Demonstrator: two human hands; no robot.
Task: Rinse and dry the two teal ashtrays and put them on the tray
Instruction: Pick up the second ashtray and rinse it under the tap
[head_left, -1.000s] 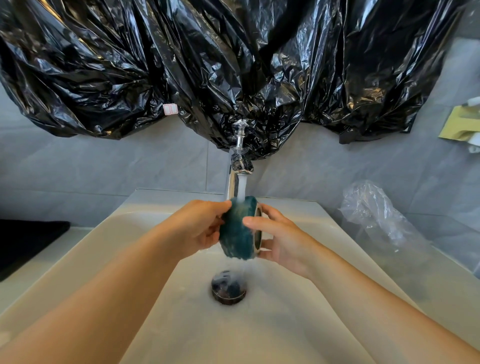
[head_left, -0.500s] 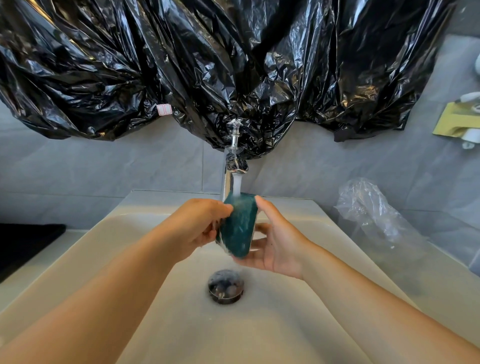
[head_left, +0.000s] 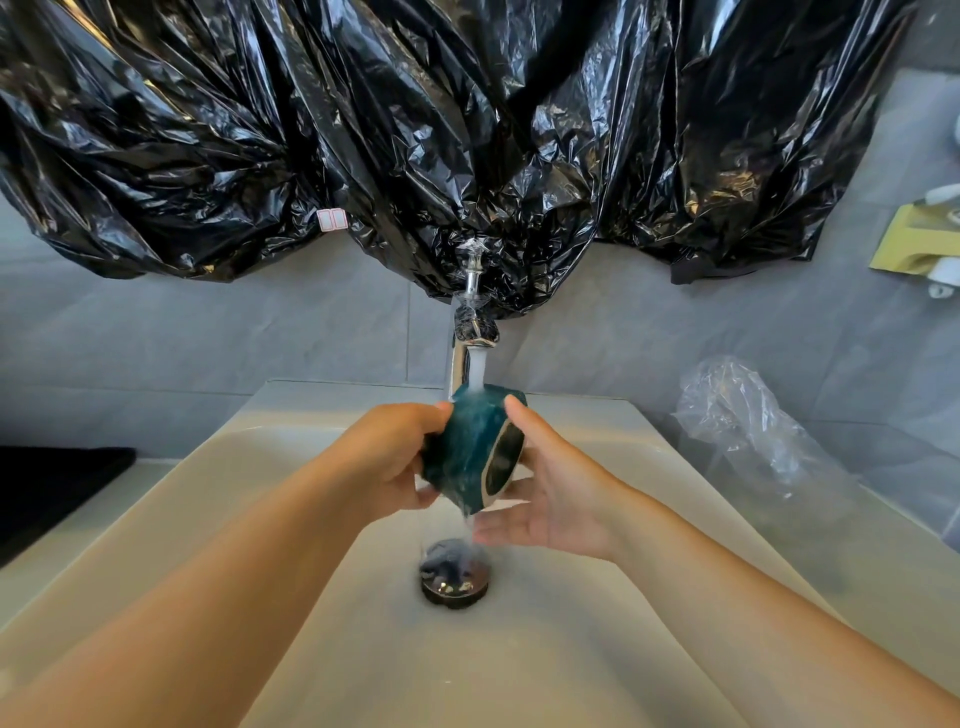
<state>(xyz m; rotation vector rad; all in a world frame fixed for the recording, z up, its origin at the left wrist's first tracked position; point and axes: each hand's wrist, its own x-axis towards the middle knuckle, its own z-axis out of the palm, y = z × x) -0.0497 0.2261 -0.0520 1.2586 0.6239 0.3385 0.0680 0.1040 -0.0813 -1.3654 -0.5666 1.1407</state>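
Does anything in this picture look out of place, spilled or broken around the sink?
Black plastic sheeting is draped over the wall above the sink and hangs down to the faucet, which is unusual. A crumpled clear plastic bag lies on the counter at the right. Nothing looks spilled or broken. Water runs onto the teal ashtray.

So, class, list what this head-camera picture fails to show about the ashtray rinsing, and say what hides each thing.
Head view:
- Second ashtray and tray: outside the frame.
- Left hand: its fingers lie behind the teal ashtray.
- Wall above the tap: covered by black plastic.
- Yellow object: cut off by the right edge.
- Drain: blurred by falling water.
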